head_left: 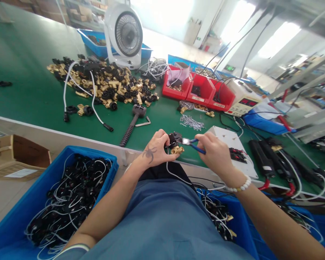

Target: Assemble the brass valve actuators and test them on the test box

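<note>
My left hand [159, 148] is closed around a black and brass valve fitting [176, 149] at the front edge of the green bench. A white cable hangs down from the fitting. In my right hand [215, 150] is a pair of pliers [196, 144] with blue handles. The pliers' jaws reach the black upper part of the fitting; what lies between them is too small to make out. A pile of small metal clips [191, 122] lies just beyond my hands. To their left rest a black hammer [134, 122] and a hex key [143, 122].
A large heap of brass and black fittings [111, 83] covers the back left, before a white fan [126, 36]. Red bins [200, 90] and a power supply [242, 99] stand at the back right. Blue crates [108, 173] of cabled parts flank my lap. Black electric screwdrivers [262, 159] lie right.
</note>
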`<state>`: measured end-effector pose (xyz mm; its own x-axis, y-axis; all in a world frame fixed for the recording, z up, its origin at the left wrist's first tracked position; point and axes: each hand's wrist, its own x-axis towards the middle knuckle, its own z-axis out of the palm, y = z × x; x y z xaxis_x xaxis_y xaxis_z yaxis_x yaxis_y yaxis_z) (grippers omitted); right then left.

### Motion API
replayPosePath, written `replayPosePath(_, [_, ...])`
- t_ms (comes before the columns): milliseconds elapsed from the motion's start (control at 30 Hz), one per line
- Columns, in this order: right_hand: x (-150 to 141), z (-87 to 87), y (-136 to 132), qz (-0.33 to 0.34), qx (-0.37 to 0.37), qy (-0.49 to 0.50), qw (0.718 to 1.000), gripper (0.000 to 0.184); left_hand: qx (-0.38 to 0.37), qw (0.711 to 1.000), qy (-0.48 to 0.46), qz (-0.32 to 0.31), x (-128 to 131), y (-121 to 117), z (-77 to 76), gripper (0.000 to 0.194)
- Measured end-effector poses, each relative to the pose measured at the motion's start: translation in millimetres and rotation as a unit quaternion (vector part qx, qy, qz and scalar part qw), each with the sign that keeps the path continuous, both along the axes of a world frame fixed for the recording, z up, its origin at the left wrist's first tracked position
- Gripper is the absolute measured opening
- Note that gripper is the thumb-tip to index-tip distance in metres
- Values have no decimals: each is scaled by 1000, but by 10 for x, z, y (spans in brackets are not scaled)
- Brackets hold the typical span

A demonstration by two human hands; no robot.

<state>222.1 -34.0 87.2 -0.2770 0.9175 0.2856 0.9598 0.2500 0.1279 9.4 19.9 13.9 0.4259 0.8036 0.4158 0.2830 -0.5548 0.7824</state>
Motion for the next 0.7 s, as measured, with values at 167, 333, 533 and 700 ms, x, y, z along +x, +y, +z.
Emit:
replayPosePath(167, [-14,-16,28,23,-15,-18,999,28,-2,1000,0,-4,10,-5,8,46])
replayPosePath(333, [4,-59,34,18,19,10,1000,27,-12,1000,-5,-8,-1,-14,25,46])
replayPosePath(533, [4,-50,47,19,2,3,1000,29,-25,1000,-14,-9,-3,-12,7,45])
replayPosePath(700, [38,-121,52,22,10,-4,1000,28,-18,1000,-4,-2,5,-8,13,48])
